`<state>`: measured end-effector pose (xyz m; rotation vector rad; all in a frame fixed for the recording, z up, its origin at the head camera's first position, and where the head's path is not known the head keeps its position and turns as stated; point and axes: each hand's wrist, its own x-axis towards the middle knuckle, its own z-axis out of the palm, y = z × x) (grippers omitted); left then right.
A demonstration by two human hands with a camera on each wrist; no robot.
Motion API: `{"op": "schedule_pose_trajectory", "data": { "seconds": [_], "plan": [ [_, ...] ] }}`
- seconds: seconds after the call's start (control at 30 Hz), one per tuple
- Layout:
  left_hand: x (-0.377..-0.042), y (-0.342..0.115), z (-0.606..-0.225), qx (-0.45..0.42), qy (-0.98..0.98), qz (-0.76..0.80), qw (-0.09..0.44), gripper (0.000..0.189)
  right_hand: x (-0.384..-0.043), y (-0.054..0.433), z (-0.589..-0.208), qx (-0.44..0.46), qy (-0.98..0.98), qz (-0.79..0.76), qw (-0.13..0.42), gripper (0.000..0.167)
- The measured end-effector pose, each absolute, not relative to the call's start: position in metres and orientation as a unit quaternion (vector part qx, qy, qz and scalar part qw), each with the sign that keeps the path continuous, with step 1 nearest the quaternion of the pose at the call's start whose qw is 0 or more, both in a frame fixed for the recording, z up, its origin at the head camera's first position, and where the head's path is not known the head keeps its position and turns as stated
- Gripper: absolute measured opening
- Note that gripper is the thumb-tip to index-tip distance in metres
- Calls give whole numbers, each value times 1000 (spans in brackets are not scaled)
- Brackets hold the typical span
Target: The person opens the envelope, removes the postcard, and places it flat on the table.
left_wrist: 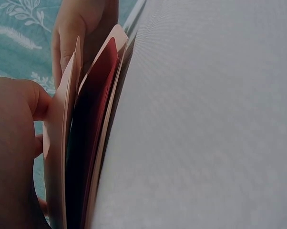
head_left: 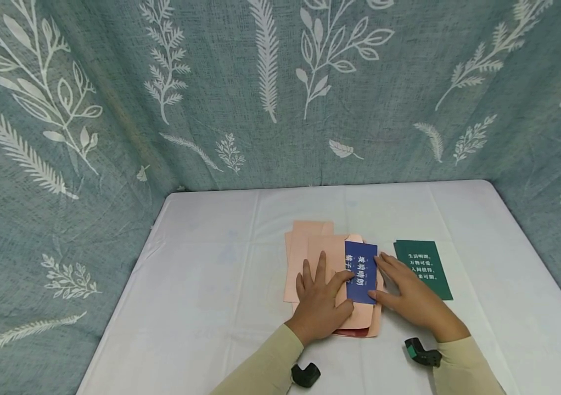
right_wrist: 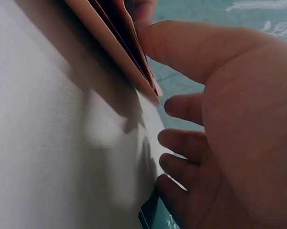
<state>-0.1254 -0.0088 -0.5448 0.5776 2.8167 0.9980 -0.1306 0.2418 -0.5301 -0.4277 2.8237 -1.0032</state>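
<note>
A blue card (head_left: 361,274) with white characters lies against the pink envelope (head_left: 330,247), its left part hidden inside the envelope's edge. My left hand (head_left: 321,307) rests on the envelope with spread fingers, its index fingertip over the card. At the card's right edge, my right hand (head_left: 411,293) touches it with thumb and fingertips set apart. In the right wrist view the thumb (right_wrist: 177,45) meets the edge of the pink paper, while the other fingers (right_wrist: 184,143) extend loosely. Beneath, a dark red piece (left_wrist: 98,86) shows between pink layers in the left wrist view.
More pink envelopes (head_left: 296,263) lie stacked under and left of the worked one. Green cards (head_left: 428,258) with white characters lie to the right, partly behind the right hand. A white cloth covers the table (head_left: 201,285); patterned curtains (head_left: 280,148) stand around it.
</note>
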Motion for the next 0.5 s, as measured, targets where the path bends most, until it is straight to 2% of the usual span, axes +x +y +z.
{"op": "schedule_pose_trajectory", "data": {
  "seconds": [0.33,0.5],
  "plan": [
    [-127,-8,-545,186,925,327,52,60,-131,246,-528,-129,921,-365,46,85],
    [-127,-8,-547,183,925,328,53,60,-131,245,-525,-106,882,-460,16,72]
  ]
}}
